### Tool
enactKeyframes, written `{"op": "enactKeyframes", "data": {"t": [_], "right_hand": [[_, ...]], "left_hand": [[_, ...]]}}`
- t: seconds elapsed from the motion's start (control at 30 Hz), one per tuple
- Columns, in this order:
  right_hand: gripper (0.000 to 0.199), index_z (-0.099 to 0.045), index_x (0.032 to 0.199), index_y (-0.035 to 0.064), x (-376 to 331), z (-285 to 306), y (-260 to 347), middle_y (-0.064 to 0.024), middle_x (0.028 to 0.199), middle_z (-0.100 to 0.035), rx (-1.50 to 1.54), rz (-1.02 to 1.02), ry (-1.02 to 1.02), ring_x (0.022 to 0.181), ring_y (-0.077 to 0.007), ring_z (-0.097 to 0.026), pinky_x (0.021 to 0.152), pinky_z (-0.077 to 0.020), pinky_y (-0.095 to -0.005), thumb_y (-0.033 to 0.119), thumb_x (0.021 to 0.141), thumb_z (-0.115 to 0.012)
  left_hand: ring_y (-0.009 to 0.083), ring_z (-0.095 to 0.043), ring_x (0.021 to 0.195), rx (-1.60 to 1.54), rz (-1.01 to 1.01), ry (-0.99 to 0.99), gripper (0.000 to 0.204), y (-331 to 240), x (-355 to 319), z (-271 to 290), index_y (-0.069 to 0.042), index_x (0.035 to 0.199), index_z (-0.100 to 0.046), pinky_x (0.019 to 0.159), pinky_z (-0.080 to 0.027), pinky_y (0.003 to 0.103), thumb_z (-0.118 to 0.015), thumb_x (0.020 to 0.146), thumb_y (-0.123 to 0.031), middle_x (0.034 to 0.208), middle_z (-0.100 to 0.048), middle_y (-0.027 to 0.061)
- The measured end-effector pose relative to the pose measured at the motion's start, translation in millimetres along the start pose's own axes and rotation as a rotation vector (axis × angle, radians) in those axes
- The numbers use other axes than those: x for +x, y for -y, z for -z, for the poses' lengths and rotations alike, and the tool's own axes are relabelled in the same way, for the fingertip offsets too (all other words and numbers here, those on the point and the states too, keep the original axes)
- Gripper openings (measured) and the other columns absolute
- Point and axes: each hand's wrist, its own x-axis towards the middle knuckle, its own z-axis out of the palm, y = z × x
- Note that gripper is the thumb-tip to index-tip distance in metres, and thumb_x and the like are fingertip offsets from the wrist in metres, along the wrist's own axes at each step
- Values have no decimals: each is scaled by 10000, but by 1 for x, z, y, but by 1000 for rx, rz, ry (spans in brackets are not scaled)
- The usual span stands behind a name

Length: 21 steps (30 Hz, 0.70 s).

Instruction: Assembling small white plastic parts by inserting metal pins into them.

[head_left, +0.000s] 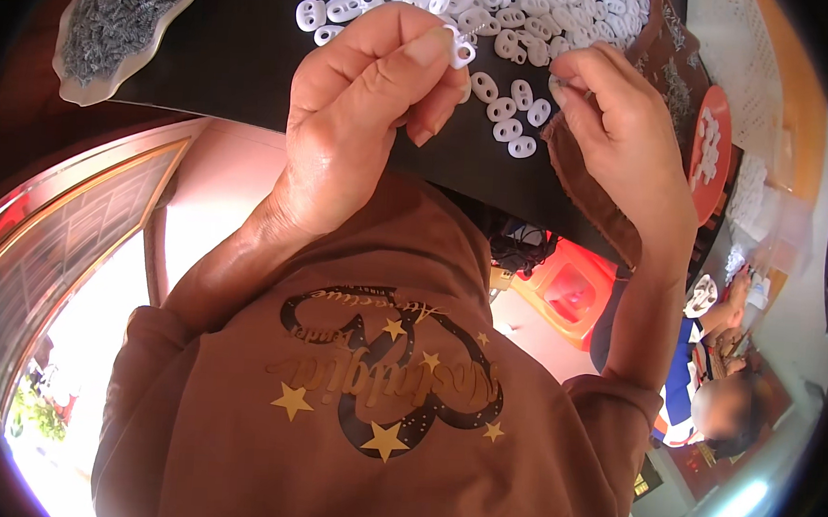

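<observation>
Between the thumb and fingers of my left hand [370, 106] is a white plastic cord lock [460, 51] with two round holes. A thin metal spring [478, 30] sticks out from its upper side. My right hand [618, 115] is held to the right, thumb and forefinger brought together; whether anything small sits between them I cannot make out. Several loose two-hole white pieces [507, 130] lie on the black table between my hands. Beyond them spreads a large heap of the same white pieces [539, 12].
A pale tray [72, 91] full of small springs stands at the far left. Brown cloth [569, 159] lies under my right hand, with springs scattered farther up. At right is a red plate [708, 194] of small white parts. A red stool [571, 290] and another person [707, 386] are beyond.
</observation>
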Motion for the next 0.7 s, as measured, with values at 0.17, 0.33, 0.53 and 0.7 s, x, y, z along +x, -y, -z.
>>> {"op": "enactKeyframes", "data": {"t": [0.17, 0.33, 0.53, 0.7], "right_hand": [[136, -561, 972, 13, 11, -5, 5, -101, 882, -565, -2, 26, -56, 782, -246, -590, 703, -461, -314, 8, 837, -574], [139, -556, 968, 14, 21, -7, 12, -109, 855, -552, -120, 82, -40, 773, -271, -580, 695, -455, -338, 22, 831, -574], [158, -540, 960, 14, 8, 3, 14, -116, 849, -536, -16, 71, 49, 771, -284, -564, 686, -448, -345, 37, 811, -588], [181, -537, 964, 15, 5, -4, 22, -114, 856, -539, -69, -39, 73, 772, -276, -565, 682, -448, -346, 48, 801, -609]], "left_hand": [[68, -439, 605, 48, 16, -3, 203, 2, -3, 0, -16, 886, -556, 569, -365, 211, -460, 970, -175, 706, -531, 14], [64, -436, 611, 45, 15, 3, 193, 2, -2, -1, -16, 888, -554, 570, -365, 206, -460, 969, -164, 713, -531, 13], [114, -369, 539, 125, -16, -22, 172, 1, -1, -3, -6, 915, -512, 522, -321, 250, -411, 970, -133, 621, -451, 45], [112, -366, 540, 138, -28, -10, 170, 3, -1, -2, -2, 940, -519, 523, -318, 247, -410, 974, -127, 620, -447, 43]]}}
